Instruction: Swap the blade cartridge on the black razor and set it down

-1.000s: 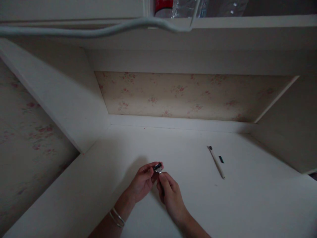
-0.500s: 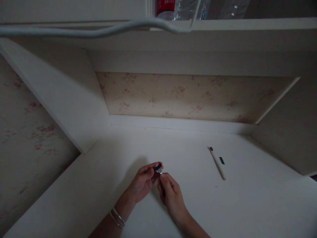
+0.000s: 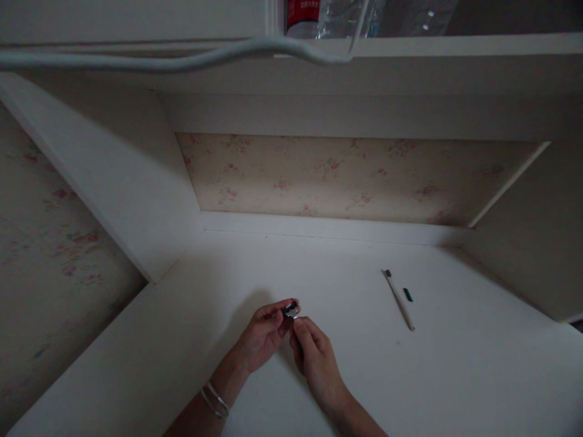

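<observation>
My left hand [image 3: 264, 337] pinches a small dark piece [image 3: 288, 310] between thumb and fingers. A shiny silver-coloured metal part [image 3: 294, 314] lies against that piece. My right hand [image 3: 315, 358] is closed on the lower end of the metal part, with something dark, like a handle, partly showing inside the palm. The fingers hide much of both items, and I cannot make out their kind. The hands are close together above the white tabletop [image 3: 355, 376].
To the right lie a slim white stick with a dark tip, like a toothbrush [image 3: 399, 300], and a small dark green piece [image 3: 408, 295]. A grey tube [image 3: 182, 62] crosses in front of the upper shelf [image 3: 432, 45]. Plastic bottles [image 3: 303, 13] stand up there. Side panels [image 3: 113, 164] flank the desk.
The silver metal part has turned slightly against the dark piece between my fingers. Both hands stay in nearly the same place.
</observation>
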A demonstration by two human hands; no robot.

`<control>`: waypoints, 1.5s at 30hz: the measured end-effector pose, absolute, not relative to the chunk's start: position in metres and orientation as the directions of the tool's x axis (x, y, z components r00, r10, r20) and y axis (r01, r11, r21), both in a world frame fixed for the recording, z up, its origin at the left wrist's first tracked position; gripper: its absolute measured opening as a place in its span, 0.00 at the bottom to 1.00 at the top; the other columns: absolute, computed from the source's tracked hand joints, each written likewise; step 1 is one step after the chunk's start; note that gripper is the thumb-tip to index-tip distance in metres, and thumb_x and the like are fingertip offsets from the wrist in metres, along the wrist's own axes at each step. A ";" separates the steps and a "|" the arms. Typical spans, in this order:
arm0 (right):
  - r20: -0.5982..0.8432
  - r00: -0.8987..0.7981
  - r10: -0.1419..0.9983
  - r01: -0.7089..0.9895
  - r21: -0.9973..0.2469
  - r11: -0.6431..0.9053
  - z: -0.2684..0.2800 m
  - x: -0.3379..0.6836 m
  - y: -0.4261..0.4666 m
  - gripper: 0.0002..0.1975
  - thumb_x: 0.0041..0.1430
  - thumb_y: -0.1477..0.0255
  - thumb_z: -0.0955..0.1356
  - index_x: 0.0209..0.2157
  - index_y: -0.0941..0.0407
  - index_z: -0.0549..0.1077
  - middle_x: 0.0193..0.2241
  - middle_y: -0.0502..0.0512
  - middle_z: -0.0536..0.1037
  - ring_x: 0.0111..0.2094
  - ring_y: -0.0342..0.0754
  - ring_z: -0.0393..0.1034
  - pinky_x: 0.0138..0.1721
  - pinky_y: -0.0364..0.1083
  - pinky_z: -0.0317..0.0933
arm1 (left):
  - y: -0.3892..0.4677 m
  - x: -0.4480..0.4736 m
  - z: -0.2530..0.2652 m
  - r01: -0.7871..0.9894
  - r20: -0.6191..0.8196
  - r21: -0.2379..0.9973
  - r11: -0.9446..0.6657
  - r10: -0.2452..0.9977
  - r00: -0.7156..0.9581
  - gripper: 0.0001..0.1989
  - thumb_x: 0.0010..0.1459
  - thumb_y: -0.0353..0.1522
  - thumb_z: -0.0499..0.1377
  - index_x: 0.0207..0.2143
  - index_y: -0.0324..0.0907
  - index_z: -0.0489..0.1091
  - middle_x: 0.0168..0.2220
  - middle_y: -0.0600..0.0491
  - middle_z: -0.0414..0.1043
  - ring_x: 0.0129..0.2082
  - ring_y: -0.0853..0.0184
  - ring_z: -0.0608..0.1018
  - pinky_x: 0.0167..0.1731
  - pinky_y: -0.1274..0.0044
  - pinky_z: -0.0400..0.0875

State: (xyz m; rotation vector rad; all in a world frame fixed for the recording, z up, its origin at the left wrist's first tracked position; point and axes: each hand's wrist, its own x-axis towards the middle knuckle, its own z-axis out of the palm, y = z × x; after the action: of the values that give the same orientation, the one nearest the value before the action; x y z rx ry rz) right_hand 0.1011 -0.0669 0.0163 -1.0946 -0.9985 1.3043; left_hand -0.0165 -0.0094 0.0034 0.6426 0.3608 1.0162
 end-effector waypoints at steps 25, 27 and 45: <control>-0.136 -0.017 0.991 -0.226 -0.964 -0.137 0.027 0.105 -0.069 0.21 0.58 0.52 0.62 0.24 0.56 0.61 0.15 0.41 0.55 0.14 0.35 0.43 0.13 0.38 0.38 | -0.002 -0.023 0.002 -0.612 0.059 0.742 0.272 0.884 0.464 0.14 0.44 0.30 0.69 0.37 0.40 0.78 0.43 0.48 0.77 0.43 0.66 0.76 0.45 0.78 0.66; -0.144 -0.024 0.989 -0.236 -0.961 -0.146 0.027 0.106 -0.069 0.21 0.58 0.52 0.62 0.24 0.56 0.61 0.15 0.41 0.55 0.13 0.35 0.43 0.13 0.37 0.38 | -0.002 -0.024 0.003 -0.602 0.060 0.752 0.269 0.881 0.469 0.14 0.44 0.30 0.69 0.37 0.40 0.78 0.42 0.48 0.77 0.42 0.67 0.77 0.45 0.78 0.67; -0.186 -0.081 0.979 -0.313 -0.928 -0.202 0.028 0.103 -0.070 0.23 0.55 0.49 0.64 0.24 0.56 0.61 0.14 0.41 0.56 0.12 0.34 0.44 0.12 0.36 0.37 | -0.001 -0.026 0.000 -0.597 0.076 0.750 0.285 0.859 0.505 0.12 0.48 0.29 0.67 0.38 0.40 0.77 0.45 0.48 0.76 0.44 0.66 0.76 0.45 0.79 0.67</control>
State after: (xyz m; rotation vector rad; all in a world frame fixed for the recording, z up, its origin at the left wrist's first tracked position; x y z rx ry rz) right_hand 0.1032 -0.0698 0.0283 -1.0759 -0.8982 1.5255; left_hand -0.0264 -0.0006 0.0001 0.8102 0.3771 1.0052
